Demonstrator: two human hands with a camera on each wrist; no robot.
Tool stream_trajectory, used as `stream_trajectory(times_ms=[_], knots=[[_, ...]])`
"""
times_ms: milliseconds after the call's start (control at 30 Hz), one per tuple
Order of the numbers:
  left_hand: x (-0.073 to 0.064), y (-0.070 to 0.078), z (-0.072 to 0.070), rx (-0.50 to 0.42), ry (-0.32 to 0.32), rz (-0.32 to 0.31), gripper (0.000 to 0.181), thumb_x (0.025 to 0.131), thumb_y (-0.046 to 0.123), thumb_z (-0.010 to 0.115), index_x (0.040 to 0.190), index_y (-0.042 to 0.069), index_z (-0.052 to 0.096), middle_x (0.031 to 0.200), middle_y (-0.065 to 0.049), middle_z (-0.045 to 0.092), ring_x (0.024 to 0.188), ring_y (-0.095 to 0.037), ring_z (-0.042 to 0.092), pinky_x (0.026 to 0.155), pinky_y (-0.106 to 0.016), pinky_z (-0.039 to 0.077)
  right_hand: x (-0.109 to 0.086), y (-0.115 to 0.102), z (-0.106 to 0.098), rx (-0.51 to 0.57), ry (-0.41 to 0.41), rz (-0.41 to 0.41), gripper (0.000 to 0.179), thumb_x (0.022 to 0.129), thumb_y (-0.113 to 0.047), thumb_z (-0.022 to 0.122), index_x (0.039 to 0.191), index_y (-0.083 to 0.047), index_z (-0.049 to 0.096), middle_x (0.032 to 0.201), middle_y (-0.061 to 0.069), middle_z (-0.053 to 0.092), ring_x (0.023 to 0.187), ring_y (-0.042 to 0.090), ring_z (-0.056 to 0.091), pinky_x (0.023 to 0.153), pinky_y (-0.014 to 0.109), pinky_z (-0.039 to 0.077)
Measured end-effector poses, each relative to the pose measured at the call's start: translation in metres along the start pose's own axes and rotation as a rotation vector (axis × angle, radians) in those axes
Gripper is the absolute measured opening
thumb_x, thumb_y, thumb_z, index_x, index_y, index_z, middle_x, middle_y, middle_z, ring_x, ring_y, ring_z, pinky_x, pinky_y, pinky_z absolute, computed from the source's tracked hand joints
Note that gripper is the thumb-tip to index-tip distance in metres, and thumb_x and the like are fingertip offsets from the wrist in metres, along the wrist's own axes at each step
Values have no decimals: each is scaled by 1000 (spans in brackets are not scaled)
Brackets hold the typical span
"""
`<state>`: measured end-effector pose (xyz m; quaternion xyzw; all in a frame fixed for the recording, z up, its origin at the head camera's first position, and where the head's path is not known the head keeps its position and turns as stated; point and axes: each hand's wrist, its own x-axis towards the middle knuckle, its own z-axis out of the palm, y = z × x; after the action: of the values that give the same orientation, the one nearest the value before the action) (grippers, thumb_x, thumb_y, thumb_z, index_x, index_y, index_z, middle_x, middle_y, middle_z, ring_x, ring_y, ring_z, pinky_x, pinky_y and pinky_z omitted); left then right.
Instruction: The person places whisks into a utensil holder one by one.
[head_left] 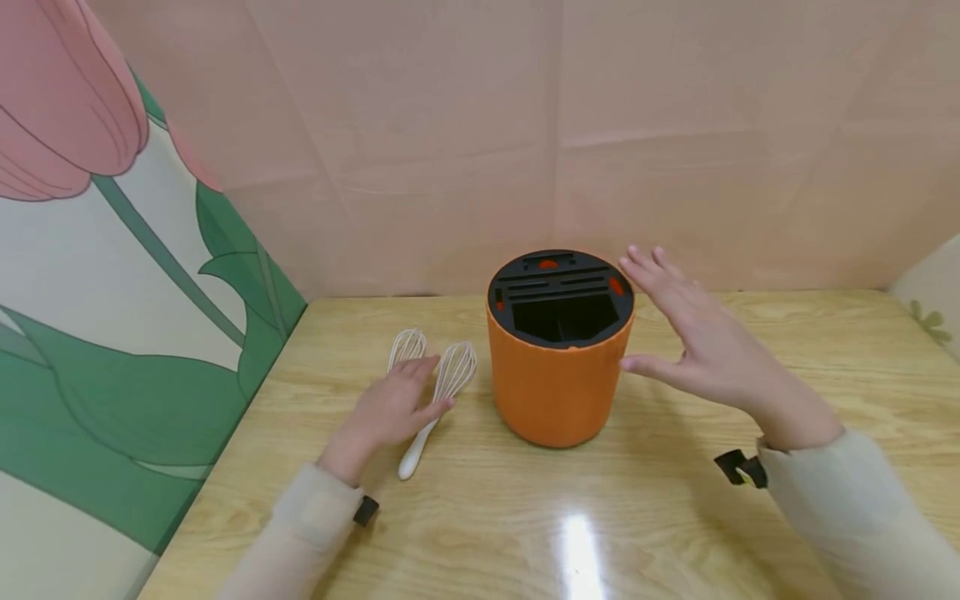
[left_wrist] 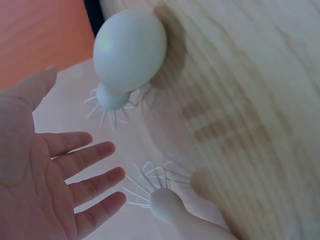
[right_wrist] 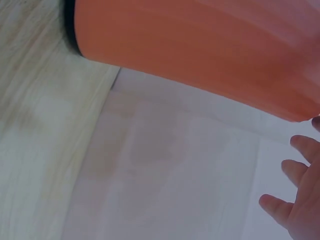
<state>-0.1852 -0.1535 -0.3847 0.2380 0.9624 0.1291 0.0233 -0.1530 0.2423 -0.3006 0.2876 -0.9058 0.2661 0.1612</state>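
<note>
Two white whisks lie side by side on the table. The right whisk (head_left: pixel 454 372) shows its wire loops and handle, while the left whisk (head_left: pixel 407 345) is mostly covered by my left hand (head_left: pixel 390 404) in the head view. That hand hovers over them with its fingers spread and nothing in its grasp; the left wrist view has both handles beyond the fingers. An orange round holder (head_left: pixel 557 387) with a black slotted top (head_left: pixel 555 287) stands upright to their right. Beside its right rim is my right hand (head_left: pixel 697 342), thumb and fingers apart, holding nothing.
The wooden table (head_left: pixel 480 525) meets a pink wall covering (head_left: pixel 420 167) close behind the holder. On the left rises a panel (head_left: pixel 150 400) printed with a tulip and green leaves. Dark wrist straps show at both sleeves.
</note>
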Motion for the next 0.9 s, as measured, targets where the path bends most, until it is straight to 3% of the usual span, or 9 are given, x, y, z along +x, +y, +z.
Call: stream_trajectory(times_ms=[433, 900], knots=[[2, -4, 5, -23, -65, -68, 80, 94, 53, 62, 151, 2, 38, 152, -21, 45, 142, -41, 41, 113, -55, 38, 17, -6, -1, -47, -29, -59, 117, 67, -39, 91, 159, -24, 22, 167, 3, 18, 155, 34, 8, 110, 78, 16], [3, -7, 9, -70, -86, -75, 64, 93, 45, 67, 136, -1, 54, 133, -17, 59, 127, -36, 55, 105, -49, 47, 28, -7, 4, 10, -78, -76, 120, 64, -40, 93, 159, -25, 21, 165, 7, 24, 155, 37, 9, 110, 77, 18]])
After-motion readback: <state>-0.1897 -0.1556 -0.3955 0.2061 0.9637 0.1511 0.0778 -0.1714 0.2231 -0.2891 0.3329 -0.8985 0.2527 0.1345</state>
